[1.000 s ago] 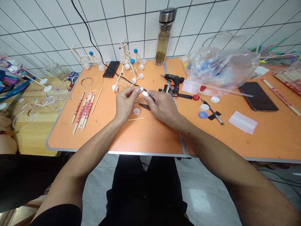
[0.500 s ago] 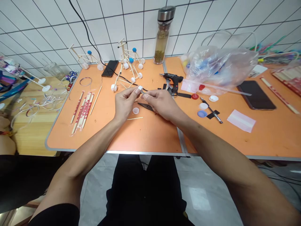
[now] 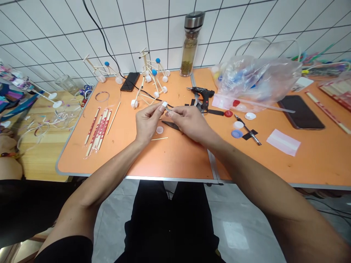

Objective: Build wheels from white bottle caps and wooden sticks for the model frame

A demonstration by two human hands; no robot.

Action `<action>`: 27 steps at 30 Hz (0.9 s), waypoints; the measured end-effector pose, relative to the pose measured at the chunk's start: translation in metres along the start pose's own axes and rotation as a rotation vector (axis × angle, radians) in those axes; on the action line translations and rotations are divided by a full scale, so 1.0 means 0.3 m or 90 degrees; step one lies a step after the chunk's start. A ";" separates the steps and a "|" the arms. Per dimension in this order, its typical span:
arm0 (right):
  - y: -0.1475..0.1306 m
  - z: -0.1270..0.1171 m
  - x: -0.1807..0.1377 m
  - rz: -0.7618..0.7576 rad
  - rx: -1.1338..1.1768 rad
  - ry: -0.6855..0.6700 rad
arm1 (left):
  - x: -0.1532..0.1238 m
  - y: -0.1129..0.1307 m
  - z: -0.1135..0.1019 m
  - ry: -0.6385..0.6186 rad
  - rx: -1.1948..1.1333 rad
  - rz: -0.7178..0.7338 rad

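Note:
In the middle of the orange table, my left hand [image 3: 149, 120] is closed, pinching a small white bottle cap [image 3: 164, 104] between thumb and fingers. My right hand [image 3: 188, 120] meets it there, its thumb and fingers closed on a thin grey blade-like piece [image 3: 168, 109] that points at the cap. Below my right hand lies a dark tool with a pointed tip [image 3: 170, 125], its rear part hidden by the hand. A pale round cap [image 3: 159, 129] and a thin wooden stick [image 3: 159, 138] are on the table just under my hands.
Stick frames with cap wheels [image 3: 155, 82] stand behind my hands, near a phone [image 3: 129, 81]. Wrapped chopsticks [image 3: 100, 131] lie left. A glue gun [image 3: 203, 95], bottle [image 3: 189, 47], plastic bag [image 3: 257, 80], pen [image 3: 248, 129] and larger phone [image 3: 301, 111] are rightward. Another person's arm [image 3: 9, 160] shows far left.
The whole view has shifted slightly, so things sit a little lower and to the right. Both hands keep the same pinch on the cap and the grey piece.

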State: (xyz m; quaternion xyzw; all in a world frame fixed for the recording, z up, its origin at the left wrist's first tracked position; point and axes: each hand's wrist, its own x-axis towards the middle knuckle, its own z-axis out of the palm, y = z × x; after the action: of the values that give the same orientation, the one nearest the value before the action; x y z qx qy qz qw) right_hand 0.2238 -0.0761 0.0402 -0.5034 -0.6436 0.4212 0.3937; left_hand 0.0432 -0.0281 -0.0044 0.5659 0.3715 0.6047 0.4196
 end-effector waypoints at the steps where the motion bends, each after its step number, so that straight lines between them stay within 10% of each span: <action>1: 0.002 -0.008 0.008 0.049 0.124 -0.055 | 0.000 0.003 0.001 0.001 -0.001 0.003; 4: 0.016 -0.015 0.027 0.111 0.281 -0.111 | 0.006 -0.001 0.003 -0.001 0.003 0.004; 10: 0.050 0.004 0.023 -0.130 -0.272 0.098 | 0.023 -0.025 -0.002 -0.018 -0.003 -0.005; 18: 0.044 0.034 -0.004 -0.100 -0.664 0.104 | 0.032 -0.036 -0.010 -0.018 0.003 -0.066; 22: 0.037 0.027 -0.004 -0.106 -0.540 0.117 | 0.018 -0.039 -0.005 -0.023 -0.017 -0.047; 27: 0.025 -0.029 0.027 0.059 0.099 -0.066 | 0.006 -0.010 -0.001 -0.013 -0.015 0.009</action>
State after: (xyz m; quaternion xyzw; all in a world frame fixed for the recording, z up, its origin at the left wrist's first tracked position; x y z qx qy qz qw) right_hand 0.2327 -0.0658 0.0367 -0.4783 -0.6045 0.5131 0.3776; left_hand 0.0433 -0.0252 -0.0066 0.5696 0.3565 0.6062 0.4254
